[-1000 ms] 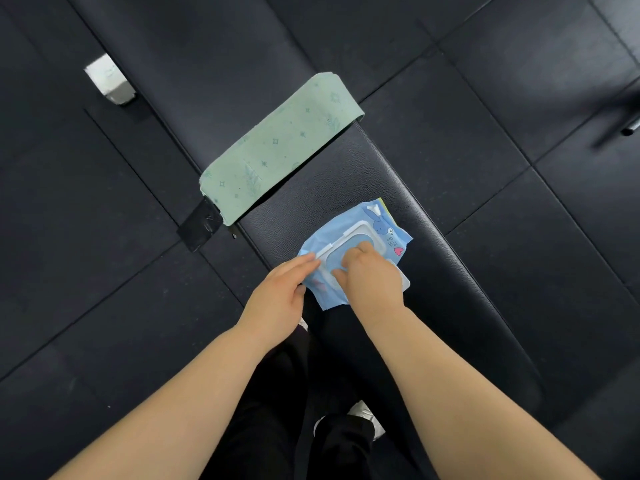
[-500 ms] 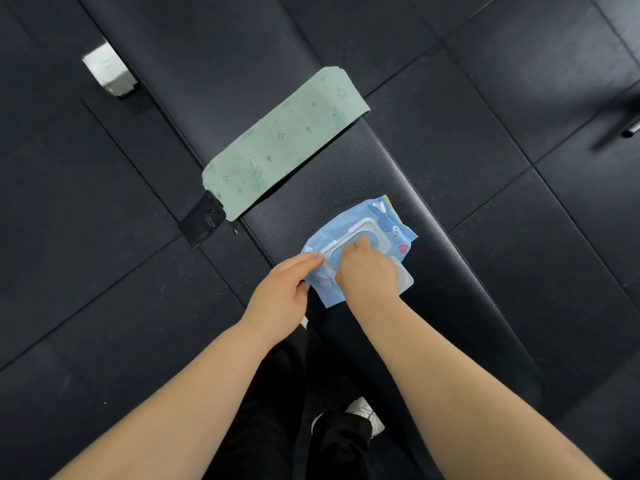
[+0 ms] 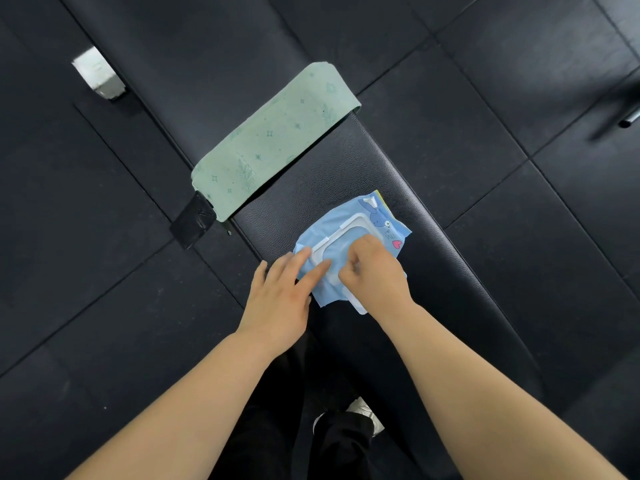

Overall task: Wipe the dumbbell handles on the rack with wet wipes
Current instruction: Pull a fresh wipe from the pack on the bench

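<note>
A light blue pack of wet wipes (image 3: 375, 223) with a white plastic lid frame lies on the black padded bench (image 3: 332, 174). My left hand (image 3: 280, 296) lies with straight fingers on the pack's left edge, pressing it down. My right hand (image 3: 375, 271) is curled over the lid area, fingertips bent down into the opening; what they pinch is hidden under the hand. No dumbbells or rack show in this view.
A pale green patterned cloth (image 3: 273, 140) is draped across the bench beyond the pack. A white block (image 3: 98, 76) sits on the black rubber floor at upper left. A dark metal bar end (image 3: 628, 119) pokes in at the right edge. My legs and a shoe (image 3: 363, 410) are below.
My left hand's fingers have slid further onto the pack's left edge. My right hand stays curled at the lid, shifted slightly.
</note>
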Available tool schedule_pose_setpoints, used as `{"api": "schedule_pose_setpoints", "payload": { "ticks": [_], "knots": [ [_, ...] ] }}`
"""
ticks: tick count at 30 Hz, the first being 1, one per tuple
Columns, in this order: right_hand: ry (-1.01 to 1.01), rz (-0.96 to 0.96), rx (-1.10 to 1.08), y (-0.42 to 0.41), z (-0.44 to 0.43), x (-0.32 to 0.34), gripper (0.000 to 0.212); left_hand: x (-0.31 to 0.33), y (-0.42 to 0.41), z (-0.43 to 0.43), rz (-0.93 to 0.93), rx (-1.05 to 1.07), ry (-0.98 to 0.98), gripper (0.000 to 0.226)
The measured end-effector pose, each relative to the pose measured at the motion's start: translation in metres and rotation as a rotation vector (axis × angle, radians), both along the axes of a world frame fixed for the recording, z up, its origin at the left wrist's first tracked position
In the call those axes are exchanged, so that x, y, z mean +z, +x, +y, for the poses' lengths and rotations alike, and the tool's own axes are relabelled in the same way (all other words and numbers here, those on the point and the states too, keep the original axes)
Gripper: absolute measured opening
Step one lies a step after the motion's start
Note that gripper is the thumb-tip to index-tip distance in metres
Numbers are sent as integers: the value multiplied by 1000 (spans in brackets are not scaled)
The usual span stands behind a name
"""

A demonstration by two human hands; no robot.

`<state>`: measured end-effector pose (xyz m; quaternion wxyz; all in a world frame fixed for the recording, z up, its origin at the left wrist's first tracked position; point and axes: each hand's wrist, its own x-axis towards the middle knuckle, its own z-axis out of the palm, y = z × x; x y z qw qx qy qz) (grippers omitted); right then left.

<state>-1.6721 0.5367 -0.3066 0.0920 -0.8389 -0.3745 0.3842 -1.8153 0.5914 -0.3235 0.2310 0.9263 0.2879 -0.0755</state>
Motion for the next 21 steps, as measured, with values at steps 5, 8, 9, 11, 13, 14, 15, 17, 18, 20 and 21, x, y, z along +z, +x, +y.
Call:
{"api": "schedule_pose_setpoints", "payload": {
  "ticks": [5, 8, 9, 11, 13, 14, 15, 17, 18, 20, 21],
  "knots": [
    [157, 38, -228, 2, -9, 3, 15, 0, 6, 6, -5, -43, 74, 57],
    [156, -28, -234, 8, -8, 2, 12, 1, 10, 8, 16, -62, 90, 60],
    [163, -73, -229, 13, -9, 3, 8, 0, 10, 9, 23, -68, 92, 63],
    [201, -121, -237, 20, -11, 3, 1, -1, 11, 9, 8, -78, 96, 57],
    [251, -106, -288, 26, -12, 3, 6, -2, 11, 9, -5, -86, 115, 52],
    [275, -89, -322, 28, -11, 2, 11, -1, 12, 9, -3, -89, 125, 49],
    [292, -73, -356, 30, -10, 1, 16, -1, 13, 8, -4, -86, 139, 44],
    [289, -43, -419, 32, -8, 0, 18, 1, 17, 7, -26, -57, 170, 33],
    [283, -18, -467, 33, -7, -1, 18, 0, 19, 8, -36, -40, 189, 34],
    [280, 37, -612, 33, -6, -5, 23, 1, 24, 9, -68, -22, 225, 37],
    [279, 66, -684, 34, -6, -6, 26, 1, 27, 9, -104, -16, 244, 35]
  ]
}}
